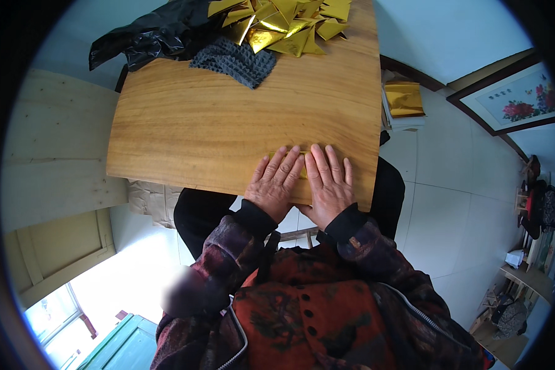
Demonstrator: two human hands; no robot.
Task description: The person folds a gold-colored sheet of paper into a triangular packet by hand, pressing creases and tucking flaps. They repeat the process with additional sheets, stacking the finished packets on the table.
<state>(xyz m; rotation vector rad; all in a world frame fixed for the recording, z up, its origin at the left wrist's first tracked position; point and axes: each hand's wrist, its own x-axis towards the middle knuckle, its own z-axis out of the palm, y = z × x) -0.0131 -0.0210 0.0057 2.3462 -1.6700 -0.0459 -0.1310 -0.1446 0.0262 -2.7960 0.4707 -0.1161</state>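
Red patterned garment (308,314) with dark buttons nearest the camera, six o'clock, under a dark mottled zip jacket (407,320). Clock centred on the hands.

Left hand (276,179): palm down, fingers straight and close together, open. Right hand (330,182): same pose, just beside it, fingers pointing to twelve. Neither seems to grip anything; thumbs lie near the table's close edge, and whether they hook under it I cannot tell.

Work piece: gold foil paper (303,172), at the near side of the wooden table (216,117), mostly covered by the fingers. Slivers show between the hands and around the fingertips; outline and number of layers hidden.

Twelve o'clock, far end: heap of folded gold-foil pieces (283,21), pointed and angular. Eleven: crumpled dark-grey textured cloth (234,60). Between ten and eleven: black plastic bag (160,31). Two, off the table: flat gold sheets (404,98) on a pale stack.

Step in hand, my reading: flattening or creasing the foil. Next move likely calls for even pressure along the fold, edges held square, before either hand lifts.
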